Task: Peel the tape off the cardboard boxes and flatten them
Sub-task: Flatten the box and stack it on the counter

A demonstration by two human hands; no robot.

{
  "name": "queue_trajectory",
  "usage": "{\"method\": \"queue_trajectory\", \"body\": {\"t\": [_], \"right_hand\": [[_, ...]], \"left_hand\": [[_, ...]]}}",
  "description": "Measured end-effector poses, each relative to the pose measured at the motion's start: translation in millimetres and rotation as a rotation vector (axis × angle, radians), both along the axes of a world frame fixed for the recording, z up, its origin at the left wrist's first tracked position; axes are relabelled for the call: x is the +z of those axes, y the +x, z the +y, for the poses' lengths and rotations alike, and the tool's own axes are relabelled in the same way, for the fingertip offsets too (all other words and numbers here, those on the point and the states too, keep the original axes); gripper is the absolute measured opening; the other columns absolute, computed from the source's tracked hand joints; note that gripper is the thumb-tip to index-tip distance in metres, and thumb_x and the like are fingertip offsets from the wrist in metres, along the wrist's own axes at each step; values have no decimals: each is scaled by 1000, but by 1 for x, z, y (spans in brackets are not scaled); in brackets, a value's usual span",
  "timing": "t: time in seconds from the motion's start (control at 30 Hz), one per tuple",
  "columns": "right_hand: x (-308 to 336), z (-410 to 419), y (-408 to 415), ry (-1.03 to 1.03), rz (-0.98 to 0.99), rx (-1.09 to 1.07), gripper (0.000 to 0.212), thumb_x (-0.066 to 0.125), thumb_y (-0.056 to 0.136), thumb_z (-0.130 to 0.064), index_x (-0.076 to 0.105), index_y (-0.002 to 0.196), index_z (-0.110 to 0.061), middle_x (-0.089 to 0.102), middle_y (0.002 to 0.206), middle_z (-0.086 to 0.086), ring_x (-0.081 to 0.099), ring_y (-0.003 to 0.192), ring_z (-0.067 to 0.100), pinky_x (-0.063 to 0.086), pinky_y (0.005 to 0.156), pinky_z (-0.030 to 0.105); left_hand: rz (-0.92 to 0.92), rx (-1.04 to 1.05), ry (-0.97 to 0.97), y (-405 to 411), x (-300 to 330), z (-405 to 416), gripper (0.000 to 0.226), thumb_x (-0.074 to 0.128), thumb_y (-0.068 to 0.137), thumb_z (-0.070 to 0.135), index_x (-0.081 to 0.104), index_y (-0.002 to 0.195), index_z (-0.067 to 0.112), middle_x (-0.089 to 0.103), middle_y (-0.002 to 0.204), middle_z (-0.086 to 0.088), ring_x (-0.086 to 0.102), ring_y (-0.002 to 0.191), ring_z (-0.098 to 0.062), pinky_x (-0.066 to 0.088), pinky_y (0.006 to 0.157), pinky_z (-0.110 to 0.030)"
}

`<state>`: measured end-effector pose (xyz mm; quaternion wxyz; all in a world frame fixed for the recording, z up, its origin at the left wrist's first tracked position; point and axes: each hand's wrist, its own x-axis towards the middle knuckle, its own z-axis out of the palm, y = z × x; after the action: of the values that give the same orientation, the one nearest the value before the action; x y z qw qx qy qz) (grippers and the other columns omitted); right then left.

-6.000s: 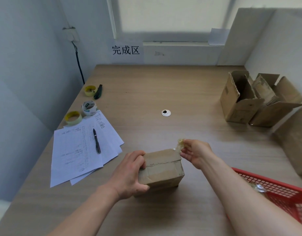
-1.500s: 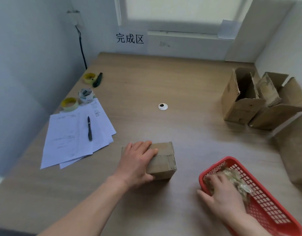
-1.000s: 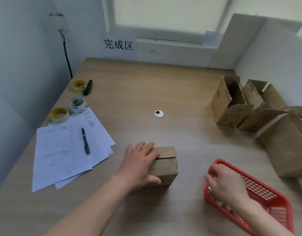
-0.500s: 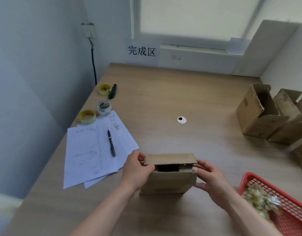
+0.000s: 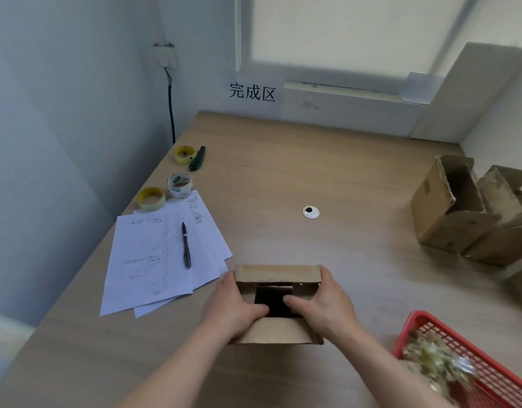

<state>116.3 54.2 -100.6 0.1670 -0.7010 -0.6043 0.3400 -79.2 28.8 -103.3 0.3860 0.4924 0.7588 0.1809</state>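
A small brown cardboard box [image 5: 278, 332] stands on the wooden table in front of me, its top flaps spread apart and a dark opening showing. My left hand [image 5: 230, 307] grips the box's left side, thumb at the edge of the opening. My right hand [image 5: 324, 304] grips the right side, thumb likewise over the opening. The far flap [image 5: 277, 273] stands up behind both hands. A red mesh basket [image 5: 471, 366] at the lower right holds crumpled peeled tape [image 5: 433, 360].
Opened cardboard boxes [image 5: 451, 207] stand at the right edge. Sheets of paper [image 5: 153, 254] with a black pen [image 5: 186, 245] lie at the left, beside tape rolls [image 5: 180, 185] and a dark cutter [image 5: 197, 158]. A white grommet [image 5: 311, 212] sits mid-table.
My right hand left the red basket and came to the box's right side. Both hands have spread the top flaps wider, and the opening shows more.
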Motion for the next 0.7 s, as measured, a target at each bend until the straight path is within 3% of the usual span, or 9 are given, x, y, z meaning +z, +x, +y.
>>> {"method": "queue_trajectory", "body": {"t": [0.1, 0.17, 0.27, 0.33, 0.4, 0.47, 0.57, 0.63, 0.7], "right_hand": [[2, 3, 15, -76, 116, 18, 50, 67, 56, -49, 51, 102, -40, 65, 91, -16, 63, 84, 8, 55, 70, 32], [6, 8, 31, -212, 455, -16, 55, 68, 60, -33, 58, 114, -39, 67, 96, -4, 68, 82, 16, 60, 70, 47], [12, 23, 55, -261, 904, -178, 72, 53, 60, -7, 58, 130, -25, 60, 107, 12, 60, 83, 29, 57, 61, 44], [17, 33, 69, -259, 1063, -255, 66, 44, 66, 3, 60, 127, -18, 57, 108, 13, 55, 88, 35, 57, 65, 47], [17, 38, 82, -340, 1178, -299, 56, 44, 67, -2, 65, 119, -8, 60, 102, 17, 57, 86, 38, 58, 72, 53], [14, 34, 85, -439, 1119, -304, 42, 53, 69, -18, 73, 103, -3, 65, 93, 16, 61, 82, 35, 58, 71, 48], [-12, 9, 77, -477, 662, -276, 15, 70, 78, -16, 69, 88, -5, 68, 85, 14, 64, 73, 29, 60, 66, 42], [-41, -19, 68, -398, 268, -168, 19, 79, 74, -19, 61, 78, -14, 69, 80, 8, 64, 71, 24, 55, 63, 36], [-64, -48, 61, -346, 29, -78, 25, 79, 69, -30, 57, 73, -18, 68, 76, -1, 64, 72, 17, 50, 66, 32]], "left_hand": [[-115, 36, -4, 1, 4, -2, 91, 70, 61, 34, 32, 144, 38, 54, 104, 23, 56, 91, -4, 46, 73, -25], [-174, 20, 3, -4, 10, -2, 98, 65, 63, 27, 24, 150, 44, 57, 120, 17, 58, 96, -5, 45, 67, -21], [-156, -130, 18, -11, 27, 0, 98, 62, 67, 15, 24, 150, 52, 46, 144, 8, 58, 109, -12, 43, 65, -13], [-68, -314, -8, -14, 38, 0, 98, 62, 68, 12, 27, 148, 55, 29, 153, 14, 42, 130, -13, 40, 86, -11], [105, -499, -64, -14, 42, -4, 92, 61, 72, 15, 28, 149, 52, 18, 159, 12, 15, 148, -16, 26, 110, -23], [188, -561, -131, -14, 37, -14, 87, 58, 76, 15, 29, 150, 50, 7, 165, 10, -7, 153, -19, 10, 123, -36], [207, -583, -172, -9, 9, -36, 82, 56, 81, 15, 29, 152, 47, -5, 167, 6, -21, 151, -20, -6, 120, -36], [232, -625, -181, -4, -17, -56, 80, 56, 84, 17, 27, 154, 44, -12, 166, 3, -26, 149, -22, -9, 118, -33], [261, -660, -195, -3, -42, -81, 82, 57, 83, 18, 25, 155, 40, -20, 165, 1, -31, 146, -21, -10, 117, -29]]}}
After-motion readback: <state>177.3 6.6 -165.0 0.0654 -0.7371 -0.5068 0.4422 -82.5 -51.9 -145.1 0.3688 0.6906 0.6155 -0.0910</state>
